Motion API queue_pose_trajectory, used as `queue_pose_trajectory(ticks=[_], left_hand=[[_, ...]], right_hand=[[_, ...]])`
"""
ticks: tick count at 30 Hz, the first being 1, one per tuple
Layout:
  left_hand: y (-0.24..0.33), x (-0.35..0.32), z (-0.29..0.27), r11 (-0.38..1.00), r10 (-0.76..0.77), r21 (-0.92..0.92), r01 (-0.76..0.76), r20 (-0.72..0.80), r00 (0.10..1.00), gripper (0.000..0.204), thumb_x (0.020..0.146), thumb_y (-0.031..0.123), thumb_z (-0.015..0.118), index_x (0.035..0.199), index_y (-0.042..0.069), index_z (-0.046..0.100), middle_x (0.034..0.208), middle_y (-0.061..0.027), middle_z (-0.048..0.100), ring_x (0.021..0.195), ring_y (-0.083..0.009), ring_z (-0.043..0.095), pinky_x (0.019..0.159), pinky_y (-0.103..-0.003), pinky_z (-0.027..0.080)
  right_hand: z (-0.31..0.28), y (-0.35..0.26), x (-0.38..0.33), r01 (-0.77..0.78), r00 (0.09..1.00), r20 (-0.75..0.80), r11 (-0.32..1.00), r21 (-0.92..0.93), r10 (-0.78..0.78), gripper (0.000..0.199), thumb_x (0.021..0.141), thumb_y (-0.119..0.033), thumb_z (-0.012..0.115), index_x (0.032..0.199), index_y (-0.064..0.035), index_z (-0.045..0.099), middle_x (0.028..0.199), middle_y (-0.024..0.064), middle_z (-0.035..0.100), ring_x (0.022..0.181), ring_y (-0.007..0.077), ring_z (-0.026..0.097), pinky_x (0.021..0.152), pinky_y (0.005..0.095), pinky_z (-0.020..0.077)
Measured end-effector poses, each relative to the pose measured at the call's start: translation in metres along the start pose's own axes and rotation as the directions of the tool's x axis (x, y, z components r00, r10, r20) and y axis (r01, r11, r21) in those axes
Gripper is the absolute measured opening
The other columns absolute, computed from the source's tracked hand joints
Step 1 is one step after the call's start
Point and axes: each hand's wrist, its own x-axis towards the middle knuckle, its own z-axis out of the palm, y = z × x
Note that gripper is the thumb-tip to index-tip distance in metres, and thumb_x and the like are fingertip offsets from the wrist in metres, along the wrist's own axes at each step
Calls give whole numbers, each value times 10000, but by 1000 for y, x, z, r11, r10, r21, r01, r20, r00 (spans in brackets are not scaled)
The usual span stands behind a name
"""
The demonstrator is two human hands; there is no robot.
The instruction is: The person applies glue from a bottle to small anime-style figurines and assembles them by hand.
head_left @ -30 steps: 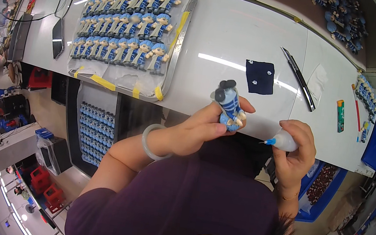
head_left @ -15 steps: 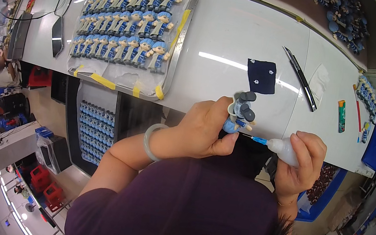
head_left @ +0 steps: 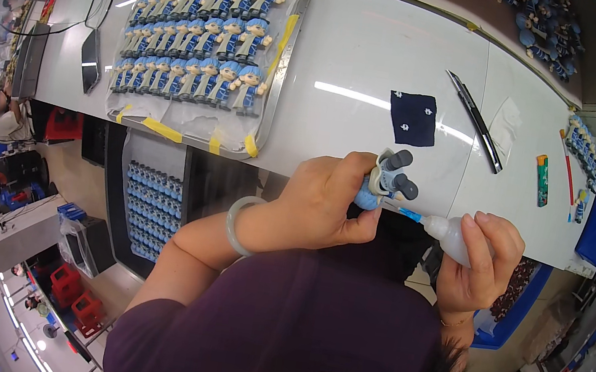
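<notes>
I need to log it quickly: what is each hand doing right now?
Left hand: closed on a figurine.
Right hand: closed on a squeeze bottle, tip at the figurine.

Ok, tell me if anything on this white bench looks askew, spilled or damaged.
Nothing stands out. The small blue figurines lie in neat rows on the taped metal tray; no spill shows near the squeeze bottle or held figurine.

Long white worktable (head_left: 380, 52), perhaps workshop.

The left hand (head_left: 326, 205) hides most of the figurine (head_left: 385, 180).
</notes>
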Motion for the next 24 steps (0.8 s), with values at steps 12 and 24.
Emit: queue_pose_trajectory(ticks=[12, 24], left_hand=[[3, 5, -2, 998, -62, -19, 62, 31, 998, 507, 590, 2, 576, 1035, -108, 360, 745, -112, 588, 529, -260, 560, 466, -304, 448], [-1, 1, 1, 998, -51, -41, 51, 1, 999, 495, 600, 9, 575, 1041, -100, 376, 733, -106, 570, 516, -256, 547, 458, -297, 437]], right_hand=[[1, 1, 1, 15, 1000, 12, 1000, -5, -15, 374, 577, 62, 660, 912, -101, 632, 926, 38, 548, 841, 215, 519, 705, 293, 456], [-2, 0, 1, 43, 998, 40, 999, -14, -42, 446, 530, 91, 606, 931, -101, 639, 941, 37, 546, 859, 218, 510, 720, 294, 449]])
